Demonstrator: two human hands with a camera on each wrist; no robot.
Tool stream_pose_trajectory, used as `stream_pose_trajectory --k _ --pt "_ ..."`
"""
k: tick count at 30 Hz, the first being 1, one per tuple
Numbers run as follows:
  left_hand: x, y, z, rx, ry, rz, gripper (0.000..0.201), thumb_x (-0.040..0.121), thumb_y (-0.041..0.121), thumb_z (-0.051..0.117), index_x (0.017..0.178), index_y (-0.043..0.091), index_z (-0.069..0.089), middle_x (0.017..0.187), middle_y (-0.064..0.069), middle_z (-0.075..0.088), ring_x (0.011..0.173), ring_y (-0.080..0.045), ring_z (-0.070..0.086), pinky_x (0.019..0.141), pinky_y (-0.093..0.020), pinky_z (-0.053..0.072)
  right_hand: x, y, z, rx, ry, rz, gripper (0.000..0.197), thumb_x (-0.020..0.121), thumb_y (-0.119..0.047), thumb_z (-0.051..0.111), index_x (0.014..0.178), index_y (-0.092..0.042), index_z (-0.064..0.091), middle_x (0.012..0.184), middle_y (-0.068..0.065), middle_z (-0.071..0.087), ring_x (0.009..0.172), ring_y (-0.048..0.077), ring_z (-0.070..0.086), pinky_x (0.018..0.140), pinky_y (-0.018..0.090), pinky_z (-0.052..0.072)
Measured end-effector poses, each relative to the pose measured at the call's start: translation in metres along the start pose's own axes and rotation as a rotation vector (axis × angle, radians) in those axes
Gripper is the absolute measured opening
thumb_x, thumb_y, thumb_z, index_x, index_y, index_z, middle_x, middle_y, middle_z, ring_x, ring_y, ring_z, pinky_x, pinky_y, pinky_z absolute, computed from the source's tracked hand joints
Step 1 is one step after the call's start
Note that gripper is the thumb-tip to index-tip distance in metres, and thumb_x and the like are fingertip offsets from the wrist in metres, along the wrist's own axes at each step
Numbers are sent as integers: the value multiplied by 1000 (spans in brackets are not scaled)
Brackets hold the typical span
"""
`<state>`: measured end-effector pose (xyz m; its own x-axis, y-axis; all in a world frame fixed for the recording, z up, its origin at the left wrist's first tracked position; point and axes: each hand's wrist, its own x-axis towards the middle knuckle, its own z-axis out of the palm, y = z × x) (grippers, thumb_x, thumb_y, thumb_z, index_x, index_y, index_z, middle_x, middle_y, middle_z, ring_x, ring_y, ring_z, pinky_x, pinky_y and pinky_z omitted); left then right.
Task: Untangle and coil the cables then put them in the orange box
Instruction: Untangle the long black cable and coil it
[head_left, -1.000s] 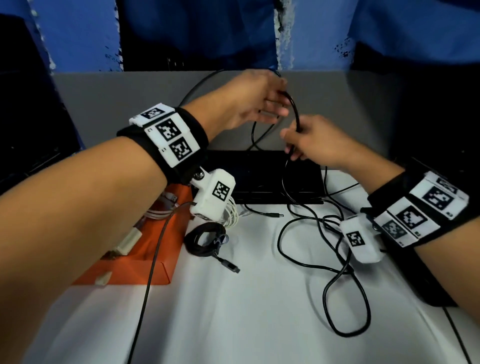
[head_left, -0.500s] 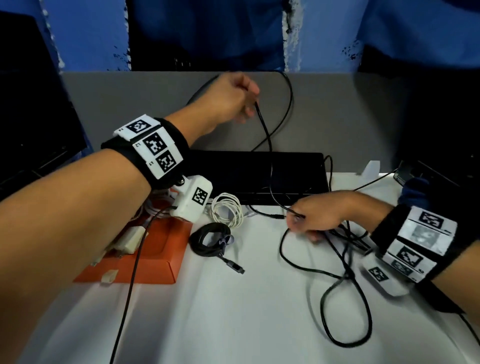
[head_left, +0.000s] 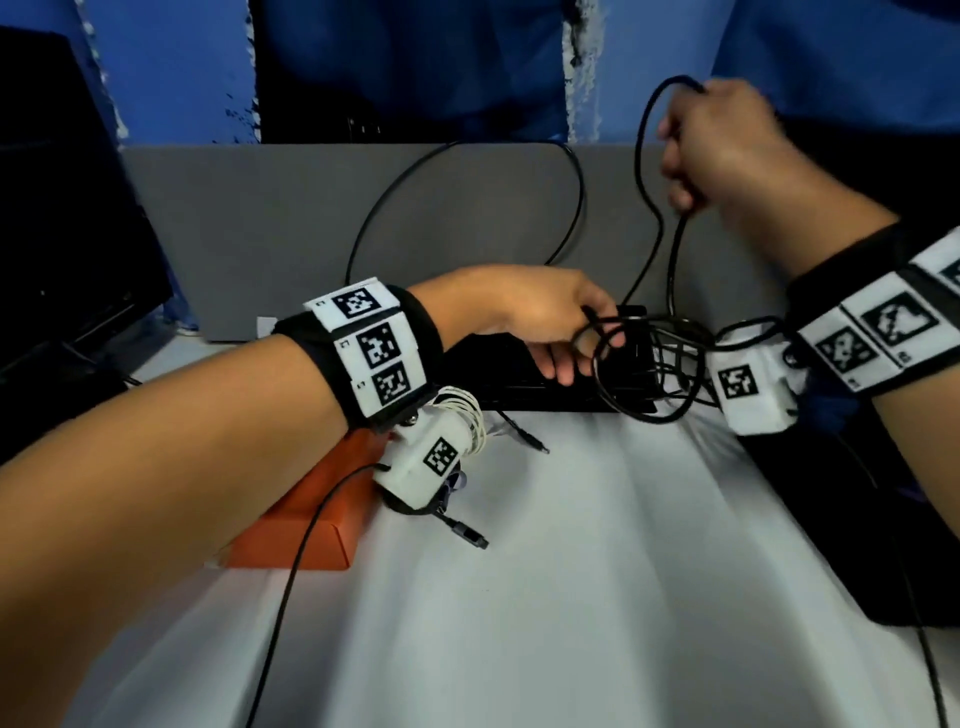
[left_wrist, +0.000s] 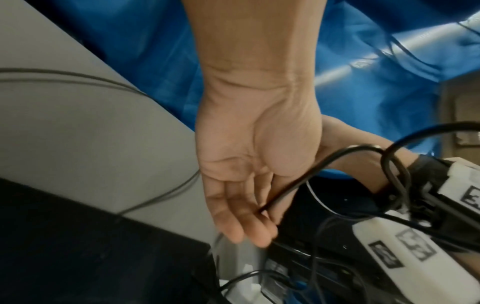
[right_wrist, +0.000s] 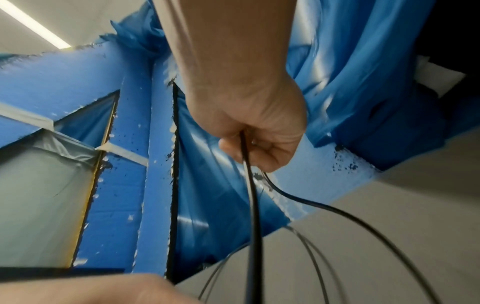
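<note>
- The white table (head_left: 571, 597) is carrying the orange box (head_left: 327, 551) at 9 o'clock, under the left forearm
- The black cable (head_left: 672, 270) is hanging near-vertical, 12-to-6, into a tangle at 1 o'clock
- The right hand (head_left: 727, 150) is gripping its upper stretch in a fist
- The left hand (head_left: 540, 317) is pinching a loop at the tangle

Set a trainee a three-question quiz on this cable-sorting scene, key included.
1. True or false: the right hand grips the black cable, raised above the table.
2. Where is the orange box? A: on the table, beside the left forearm. B: in the right hand. C: hanging from the cable.
3. Fill in: the hand lower down, near the table, is the ______ hand.
Key: 1 true; 2 A; 3 left hand.
</note>
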<state>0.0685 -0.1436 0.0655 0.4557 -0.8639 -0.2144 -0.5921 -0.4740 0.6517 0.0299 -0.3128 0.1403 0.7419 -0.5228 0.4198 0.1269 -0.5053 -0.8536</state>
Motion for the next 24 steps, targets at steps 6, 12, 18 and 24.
stream_pose_trajectory --k 6,12,18,24 --pt "-2 -38 -53 455 468 -287 26 100 11 46 113 2 67 91 -13 68 74 -26 60 59 -32 49 15 0 -51 -75 104 -128 20 95 -23 50 76 -27 48 66 -2 46 48 10 43 41 24 34" --pt "10 -65 -72 349 507 -495 33 101 13 45 77 -1 62 78 -17 70 58 -27 59 54 -31 47 9 -2 -71 -148 192 -236 23 93 -43 56 75 -31 47 68 -7 47 49 2 48 43 21 40" --pt "10 -21 -74 241 459 -125 46 102 41 58 135 10 58 122 -12 70 100 -28 71 90 -36 57 -8 -8 -47 -402 -123 -427 25 100 -41 61 106 -20 71 90 -2 65 72 4 58 68 25 45" --pt "17 17 -64 198 381 214 29 105 33 53 123 12 62 110 1 74 97 -7 69 90 -29 54 -22 -5 -8 -438 -291 -471 22 96 -40 68 104 -20 70 89 -6 69 74 -3 63 75 36 53"
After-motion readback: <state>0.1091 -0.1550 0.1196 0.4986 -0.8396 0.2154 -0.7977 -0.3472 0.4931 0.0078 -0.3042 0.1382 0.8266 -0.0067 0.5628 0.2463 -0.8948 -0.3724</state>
